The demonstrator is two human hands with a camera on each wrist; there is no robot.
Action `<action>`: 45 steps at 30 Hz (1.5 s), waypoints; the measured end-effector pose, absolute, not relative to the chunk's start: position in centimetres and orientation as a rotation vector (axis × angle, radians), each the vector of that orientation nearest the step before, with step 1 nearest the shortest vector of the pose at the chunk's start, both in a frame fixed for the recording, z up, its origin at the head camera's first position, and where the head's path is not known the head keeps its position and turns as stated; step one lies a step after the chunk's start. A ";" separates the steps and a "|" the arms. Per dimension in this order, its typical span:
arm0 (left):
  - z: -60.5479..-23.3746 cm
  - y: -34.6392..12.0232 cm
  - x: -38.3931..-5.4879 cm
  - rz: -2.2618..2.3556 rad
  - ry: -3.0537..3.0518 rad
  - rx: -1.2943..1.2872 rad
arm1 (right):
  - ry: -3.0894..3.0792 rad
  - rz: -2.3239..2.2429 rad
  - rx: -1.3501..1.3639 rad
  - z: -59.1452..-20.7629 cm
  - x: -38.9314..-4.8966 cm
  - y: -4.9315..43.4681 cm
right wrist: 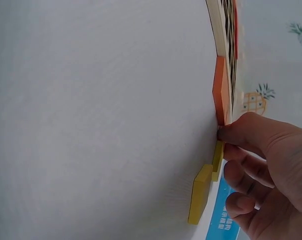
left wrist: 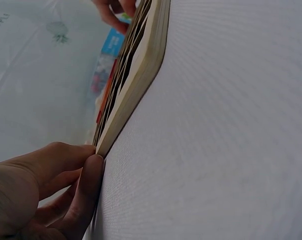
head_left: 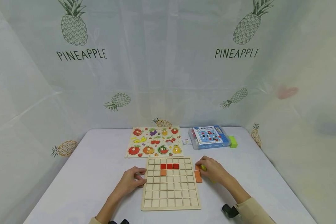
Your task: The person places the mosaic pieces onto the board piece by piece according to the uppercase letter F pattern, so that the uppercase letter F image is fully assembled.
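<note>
A wooden grid board (head_left: 170, 186) lies on the table between the hands, with three red square tiles (head_left: 169, 166) in a row and an orange square tile (head_left: 163, 172) under the leftmost. My left hand (head_left: 130, 179) touches the board's left edge with spread thumb and fingers; in the left wrist view its fingertips meet the wooden rim (left wrist: 128, 105). Beyond the right edge, my right hand (head_left: 212, 169) pinches a small orange tile (head_left: 197, 167) between thumb and forefinger. Just below lies a larger orange piece (head_left: 198, 176) against the board. Yellow pieces (right wrist: 200, 194) lie partly under this hand.
Behind the board lies a fruit picture puzzle (head_left: 154, 142). To its right are a small card (head_left: 186, 142), a plastic box with a blue label (head_left: 210, 137) and a lime green block (head_left: 233, 142). A pineapple-print curtain (head_left: 168, 77) hangs behind the white table (head_left: 81, 180).
</note>
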State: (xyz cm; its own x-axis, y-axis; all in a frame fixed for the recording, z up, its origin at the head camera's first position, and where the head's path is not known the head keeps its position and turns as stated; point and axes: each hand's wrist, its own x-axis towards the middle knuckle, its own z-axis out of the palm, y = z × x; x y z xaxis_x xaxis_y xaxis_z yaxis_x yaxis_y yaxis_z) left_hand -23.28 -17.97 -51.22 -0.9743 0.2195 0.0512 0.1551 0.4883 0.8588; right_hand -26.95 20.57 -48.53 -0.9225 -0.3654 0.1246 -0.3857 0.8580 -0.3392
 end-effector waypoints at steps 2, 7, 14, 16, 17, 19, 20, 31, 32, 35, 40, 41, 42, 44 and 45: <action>-51.2 -17.9 -23.3 1.516 2.659 0.334 | -2.977 0.561 0.594 -48.5 -27.0 20.6; -51.0 -17.9 -23.2 1.512 2.659 0.329 | -2.988 0.547 0.573 -48.5 -27.0 20.5; -50.9 -17.9 -23.1 1.508 2.654 0.325 | -2.981 0.553 0.566 -48.2 -26.9 20.5; -50.9 -17.9 -23.1 1.505 2.654 0.322 | -2.978 0.554 0.565 -48.2 -26.9 20.4; -50.9 -17.9 -23.1 1.505 2.654 0.321 | -2.975 0.557 0.567 -48.1 -26.8 20.3; -51.0 -18.0 -23.1 1.499 2.661 0.319 | -2.969 0.565 0.579 -48.0 -26.7 20.2; -51.0 -18.0 -23.1 1.500 2.662 0.316 | -2.966 0.571 0.587 -47.9 -26.7 20.1; -51.1 -18.0 -23.1 1.530 2.639 0.334 | -2.909 0.601 0.754 -47.6 -25.8 18.3; -51.1 -18.0 -23.1 1.531 2.638 0.334 | -2.901 0.599 0.769 -47.6 -25.7 18.0; -51.1 -18.0 -23.2 1.529 2.642 0.334 | -2.884 0.607 0.814 -47.5 -25.6 17.0; -51.1 -18.0 -23.2 1.524 2.647 0.339 | -2.852 0.601 0.919 -47.7 -25.5 15.3; -51.1 -18.0 -23.2 1.521 2.650 0.340 | -2.847 0.604 0.939 -47.7 -25.4 15.0; -51.1 -18.0 -23.2 1.519 2.651 0.341 | -2.841 0.601 0.958 -47.8 -25.3 14.7; -51.2 -18.0 -23.1 1.515 2.656 0.342 | -2.838 0.608 0.982 -47.8 -25.2 14.0; -51.2 -18.0 -23.1 1.514 2.657 0.343 | -2.840 0.608 0.988 -47.8 -25.1 13.7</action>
State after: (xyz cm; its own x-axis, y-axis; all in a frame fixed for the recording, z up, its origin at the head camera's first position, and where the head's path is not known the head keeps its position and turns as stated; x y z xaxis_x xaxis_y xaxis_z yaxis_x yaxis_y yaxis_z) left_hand -23.12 -17.97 -51.19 -0.9732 0.2237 0.0539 0.1605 0.4918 0.8558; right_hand -25.12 13.70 -47.75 -0.7900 -0.5809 0.1961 -0.6103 0.7143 -0.3426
